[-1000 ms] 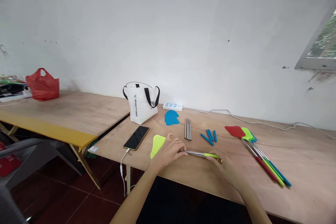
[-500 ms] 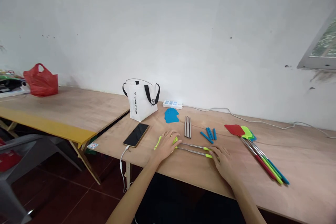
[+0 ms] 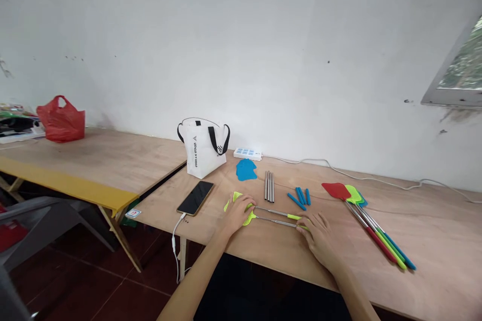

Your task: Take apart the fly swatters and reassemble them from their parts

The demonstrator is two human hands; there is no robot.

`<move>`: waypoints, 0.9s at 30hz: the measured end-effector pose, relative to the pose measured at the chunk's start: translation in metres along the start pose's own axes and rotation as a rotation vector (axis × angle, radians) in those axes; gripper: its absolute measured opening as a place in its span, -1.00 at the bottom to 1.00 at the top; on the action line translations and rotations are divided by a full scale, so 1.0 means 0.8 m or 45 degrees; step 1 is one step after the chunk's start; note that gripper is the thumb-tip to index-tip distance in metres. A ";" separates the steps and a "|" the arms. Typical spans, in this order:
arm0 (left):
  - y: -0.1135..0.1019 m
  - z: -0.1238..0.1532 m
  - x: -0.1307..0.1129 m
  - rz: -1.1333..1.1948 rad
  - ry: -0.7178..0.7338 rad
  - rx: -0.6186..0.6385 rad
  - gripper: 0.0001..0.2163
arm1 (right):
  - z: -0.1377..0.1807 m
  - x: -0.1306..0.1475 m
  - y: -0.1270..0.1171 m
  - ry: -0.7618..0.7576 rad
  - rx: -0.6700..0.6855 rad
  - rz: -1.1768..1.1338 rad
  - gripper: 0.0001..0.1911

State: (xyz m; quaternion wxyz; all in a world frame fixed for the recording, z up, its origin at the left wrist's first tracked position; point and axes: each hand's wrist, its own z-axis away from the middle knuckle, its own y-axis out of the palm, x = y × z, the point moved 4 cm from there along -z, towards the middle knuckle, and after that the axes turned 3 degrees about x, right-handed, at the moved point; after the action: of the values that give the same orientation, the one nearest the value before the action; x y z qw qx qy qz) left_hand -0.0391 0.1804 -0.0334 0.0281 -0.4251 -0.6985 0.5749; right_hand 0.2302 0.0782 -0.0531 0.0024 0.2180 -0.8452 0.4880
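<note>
Two yellow-green fly swatters with metal shafts lie side by side near the front edge of the plywood table. My left hand rests on their mesh heads, fingers curled over them. My right hand lies on their yellow-green handle ends, fingers pressed down. Behind them lie several bare metal rods, several blue handle sleeves and a blue swatter head.
Finished red, green and blue swatters lie at the right. A phone on a white cable, a white tote bag and a power strip are at the left and back. A red plastic bag sits on the neighbouring table.
A second yellow-green swatter now lies beside the first. My left hand moved from the loose mesh head onto both heads; my right hand stayed at the handle ends.
</note>
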 end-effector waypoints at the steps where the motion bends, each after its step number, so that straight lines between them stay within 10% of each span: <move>1: -0.001 0.000 0.002 -0.017 -0.007 -0.013 -0.82 | 0.000 0.000 -0.004 0.004 -0.009 0.010 -0.75; 14: -0.030 -0.002 -0.001 0.186 -0.043 -0.098 -0.80 | 0.015 -0.046 -0.084 0.180 0.107 -0.126 -0.58; 21: -0.075 0.017 -0.083 0.259 0.203 -0.171 -0.76 | 0.013 -0.028 -0.116 0.165 -0.073 -0.079 -0.60; 27: -0.048 0.028 -0.128 -0.104 0.468 -0.020 -0.81 | -0.003 0.017 -0.115 -0.057 -0.139 -0.024 -0.68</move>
State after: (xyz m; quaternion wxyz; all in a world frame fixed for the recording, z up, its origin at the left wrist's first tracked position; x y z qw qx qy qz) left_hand -0.0072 0.0997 0.0368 0.1754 -0.4943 -0.7028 0.4805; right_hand 0.2517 0.0358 0.0265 -0.0002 0.2363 -0.8684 0.4360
